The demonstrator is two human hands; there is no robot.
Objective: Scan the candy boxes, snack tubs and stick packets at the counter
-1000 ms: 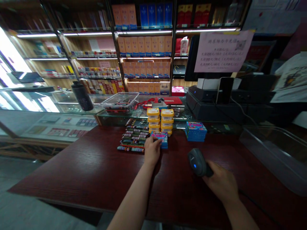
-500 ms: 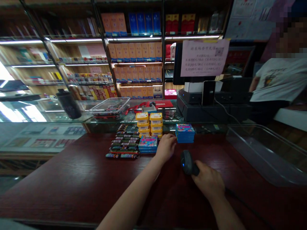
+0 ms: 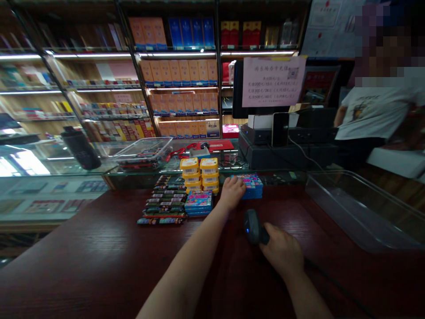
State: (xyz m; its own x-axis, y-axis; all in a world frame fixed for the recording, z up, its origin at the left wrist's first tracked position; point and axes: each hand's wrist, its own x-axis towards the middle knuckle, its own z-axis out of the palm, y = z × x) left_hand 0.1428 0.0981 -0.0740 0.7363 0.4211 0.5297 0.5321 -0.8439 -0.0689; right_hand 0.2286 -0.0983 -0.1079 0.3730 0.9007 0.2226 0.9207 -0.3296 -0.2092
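My right hand (image 3: 283, 252) is wrapped round the handle of a dark barcode scanner (image 3: 253, 227), with a small blue light showing on it. The scanner's head is held up over the dark red counter. My left hand (image 3: 233, 192) rests with curled fingers at the left edge of a short stack of blue, colourfully printed boxes (image 3: 254, 188); its thumb is hidden. To its left sits another pile of the same blue boxes (image 3: 198, 204). Behind that pile stand two stacks of yellow tubs (image 3: 209, 175). Rows of dark printed stick packs (image 3: 162, 206) lie beside them.
An open clear plastic bin (image 3: 352, 217) is on the right. Farther back are a black bottle (image 3: 81, 148), a clear tray (image 3: 146, 150) of packs and a monitor with a pink notice (image 3: 270, 82). A person (image 3: 372, 110) stands at the right. The scanner's cable trails right.
My left hand has shifted onto the left edge of the right-hand blue box stack. My right hand still holds the scanner. The whole view has swung slightly to the right.
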